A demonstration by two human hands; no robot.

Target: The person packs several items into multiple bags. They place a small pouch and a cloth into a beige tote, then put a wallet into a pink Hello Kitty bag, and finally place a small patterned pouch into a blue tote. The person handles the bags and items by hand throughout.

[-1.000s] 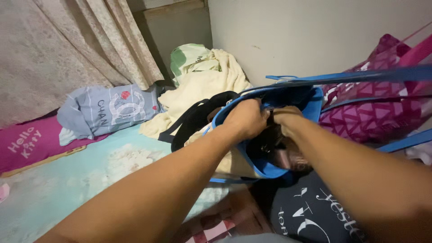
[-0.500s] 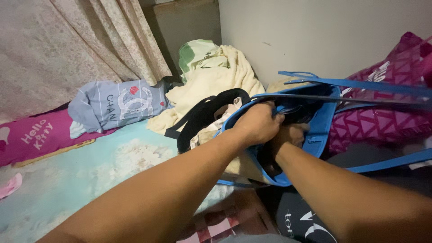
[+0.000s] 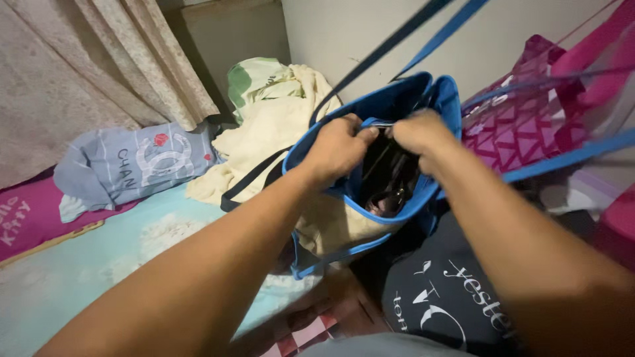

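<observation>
Head view. Blue-trimmed tote bag [image 3: 344, 225]: stands on the bed, mouth tilted toward the person, long axis running up and away. Left hand [image 3: 337, 149]: fingers closed on the near-left rim. Right hand [image 3: 417, 132]: fingers closed on the opposite rim, equally near. Dark contents [image 3: 387, 182] lie directly below both hands.

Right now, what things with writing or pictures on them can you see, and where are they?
Grey-blue pillow: far left by the curtain, oblong, white lettering, small red flower.
Pink pillow: left edge, white lettering.
Dark shirt: bottom right, white curly lettering.
Magenta bag: right, triangle pattern.
</observation>
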